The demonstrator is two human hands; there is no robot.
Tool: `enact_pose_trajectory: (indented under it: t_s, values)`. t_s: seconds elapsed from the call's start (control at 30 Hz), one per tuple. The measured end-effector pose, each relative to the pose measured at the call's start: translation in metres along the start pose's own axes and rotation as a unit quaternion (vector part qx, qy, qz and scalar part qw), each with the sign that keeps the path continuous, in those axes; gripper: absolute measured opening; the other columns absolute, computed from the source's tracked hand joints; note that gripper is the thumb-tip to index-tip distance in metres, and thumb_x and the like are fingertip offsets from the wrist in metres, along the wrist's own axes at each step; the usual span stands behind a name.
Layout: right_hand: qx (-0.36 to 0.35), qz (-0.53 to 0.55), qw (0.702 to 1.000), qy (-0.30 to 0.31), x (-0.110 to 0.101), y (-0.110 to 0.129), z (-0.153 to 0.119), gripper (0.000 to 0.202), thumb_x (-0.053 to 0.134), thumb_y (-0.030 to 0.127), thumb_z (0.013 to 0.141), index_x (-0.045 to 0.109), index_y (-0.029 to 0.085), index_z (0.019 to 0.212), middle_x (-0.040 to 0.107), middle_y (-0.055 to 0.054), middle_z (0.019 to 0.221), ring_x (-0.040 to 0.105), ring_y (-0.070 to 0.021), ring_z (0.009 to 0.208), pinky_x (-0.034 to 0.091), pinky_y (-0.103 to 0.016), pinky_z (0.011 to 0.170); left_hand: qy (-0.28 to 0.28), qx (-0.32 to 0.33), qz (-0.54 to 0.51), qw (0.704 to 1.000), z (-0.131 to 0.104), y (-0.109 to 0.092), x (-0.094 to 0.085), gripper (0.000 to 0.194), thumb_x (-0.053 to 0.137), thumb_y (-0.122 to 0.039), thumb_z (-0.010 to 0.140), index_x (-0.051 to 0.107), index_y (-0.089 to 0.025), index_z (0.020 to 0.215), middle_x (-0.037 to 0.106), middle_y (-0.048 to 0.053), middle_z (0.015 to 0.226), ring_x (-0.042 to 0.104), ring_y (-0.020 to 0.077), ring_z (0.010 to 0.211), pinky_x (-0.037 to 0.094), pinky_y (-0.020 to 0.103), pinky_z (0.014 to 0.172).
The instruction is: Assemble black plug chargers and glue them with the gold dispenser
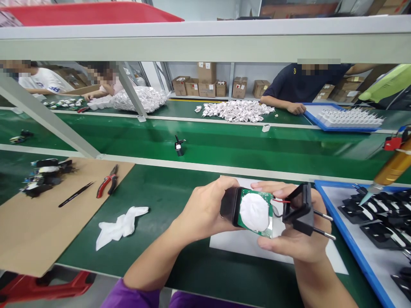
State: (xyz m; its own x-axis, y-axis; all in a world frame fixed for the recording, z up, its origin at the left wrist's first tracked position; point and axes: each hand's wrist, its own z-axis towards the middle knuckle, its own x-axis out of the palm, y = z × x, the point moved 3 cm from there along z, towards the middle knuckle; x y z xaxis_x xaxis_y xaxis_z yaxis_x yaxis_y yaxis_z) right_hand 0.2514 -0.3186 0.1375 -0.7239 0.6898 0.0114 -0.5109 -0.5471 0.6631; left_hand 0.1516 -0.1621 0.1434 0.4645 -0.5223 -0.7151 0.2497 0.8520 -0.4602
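My left hand is closed around a black plastic housing. A green circuit board with a round white pad sticks out of the housing's right end. Red and dark wires run from the board to a black plug cover with two metal pins. My right hand grips this plug cover, its fingertips near the board's edges. Both hands are above a white sheet on the green table.
At right, a blue-rimmed tray holds several black plug parts under a glue dispenser. Pliers, tweezers and black parts lie on cardboard. A crumpled white cloth is nearby. Co-workers sit beyond the green conveyor.
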Motion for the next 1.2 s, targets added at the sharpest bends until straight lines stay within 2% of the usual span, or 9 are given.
enact_pose_trajectory:
  t_s: [0.23, 0.4, 0.5, 0.63, 0.77, 0.93, 1.03, 1.1, 1.2]
  values:
    - [0.001, -0.035, 0.999, 0.034, 0.002, -0.002, 0.001, 0.067, 0.088, 0.025, 0.064, 0.052, 0.029, 0.121, 0.068, -0.008, 0.114, 0.065, -0.0325, 0.11, 0.053, -0.054, 0.097, -0.007, 0.0, 0.0, 1.0, 0.003, -0.001, -0.001, 0.062, 0.079, -0.044, 0.069, 0.043, -0.024, 0.115, 0.068, 0.007, 0.104, 0.068, 0.0219, 0.087, 0.054, 0.031, 0.068]
    - [0.018, -0.035, 0.999, 0.035, 0.005, -0.003, -0.002, 0.069, 0.089, 0.028, 0.063, 0.052, 0.027, 0.121, 0.067, -0.008, 0.112, 0.066, -0.0318, 0.106, 0.054, -0.053, 0.093, -0.005, 0.053, -0.043, 0.998, 0.002, -0.004, -0.004, 0.074, 0.077, -0.061, 0.066, 0.046, -0.022, 0.121, 0.069, 0.008, 0.105, 0.069, 0.0232, 0.088, 0.055, 0.033, 0.074]
    - [0.051, -0.037, 0.997, 0.052, 0.007, -0.004, -0.001, 0.068, 0.089, 0.036, 0.064, 0.051, 0.029, 0.121, 0.065, -0.007, 0.11, 0.065, -0.0302, 0.104, 0.054, -0.051, 0.091, 0.0, 0.054, -0.036, 0.998, -0.003, -0.008, -0.004, 0.068, 0.073, -0.059, 0.072, 0.049, -0.023, 0.125, 0.07, 0.009, 0.109, 0.069, 0.0242, 0.092, 0.054, 0.033, 0.078]
    - [0.048, -0.052, 0.99, 0.119, 0.01, -0.003, 0.004, 0.067, 0.087, 0.038, 0.065, 0.053, 0.029, 0.121, 0.061, -0.006, 0.112, 0.061, -0.0268, 0.106, 0.054, -0.044, 0.09, -0.041, 0.042, -0.031, 0.998, -0.022, -0.01, -0.003, 0.058, 0.073, -0.049, 0.073, 0.054, -0.022, 0.121, 0.071, 0.009, 0.106, 0.069, 0.0247, 0.092, 0.054, 0.033, 0.076]
    - [0.087, 0.051, 0.963, 0.248, 0.023, -0.007, 0.004, 0.082, 0.084, 0.05, 0.067, 0.045, 0.03, 0.136, 0.057, -0.009, 0.126, 0.06, -0.0262, 0.112, 0.054, -0.04, 0.091, -0.036, -0.009, -0.054, 0.998, -0.049, -0.002, 0.004, 0.055, 0.071, -0.049, 0.073, 0.056, -0.021, 0.117, 0.07, 0.009, 0.103, 0.069, 0.0242, 0.089, 0.054, 0.033, 0.076]
    - [0.044, 0.127, 0.952, 0.276, 0.03, -0.017, 0.005, 0.04, 0.072, 0.022, 0.082, 0.057, 0.025, 0.119, 0.068, -0.008, 0.109, 0.059, -0.0243, 0.119, 0.052, -0.043, 0.096, -0.027, -0.097, -0.116, 0.988, -0.082, 0.01, 0.012, 0.053, 0.071, -0.053, 0.071, 0.057, -0.021, 0.111, 0.068, 0.006, 0.097, 0.065, 0.0218, 0.084, 0.051, 0.033, 0.076]
    - [0.054, 0.194, 0.918, 0.34, 0.03, -0.03, 0.004, 0.028, 0.067, 0.016, 0.084, 0.058, 0.025, 0.109, 0.068, -0.007, 0.113, 0.055, -0.0247, 0.125, 0.047, -0.05, 0.102, -0.066, -0.168, -0.189, 0.965, -0.097, 0.018, 0.018, 0.061, 0.067, -0.063, 0.071, 0.055, -0.02, 0.112, 0.065, 0.006, 0.095, 0.062, 0.0196, 0.08, 0.05, 0.031, 0.071]
    - [0.095, 0.223, 0.904, 0.352, 0.031, -0.04, 0.001, 0.039, 0.071, 0.018, 0.082, 0.053, 0.027, 0.115, 0.057, -0.009, 0.133, 0.053, -0.0251, 0.128, 0.045, -0.052, 0.104, -0.107, -0.193, -0.226, 0.949, -0.102, 0.022, 0.021, 0.062, 0.066, -0.064, 0.073, 0.053, -0.02, 0.115, 0.063, 0.006, 0.097, 0.061, 0.0181, 0.078, 0.049, 0.03, 0.069]
    - [0.168, 0.215, 0.907, 0.321, 0.041, -0.051, -0.006, 0.091, 0.085, 0.026, 0.069, 0.03, 0.038, 0.14, 0.037, -0.011, 0.151, 0.051, -0.0258, 0.13, 0.046, -0.05, 0.104, -0.149, -0.189, -0.206, 0.948, -0.1, 0.021, 0.02, 0.061, 0.07, -0.059, 0.073, 0.051, -0.021, 0.117, 0.062, 0.008, 0.107, 0.063, 0.0204, 0.088, 0.051, 0.032, 0.073]
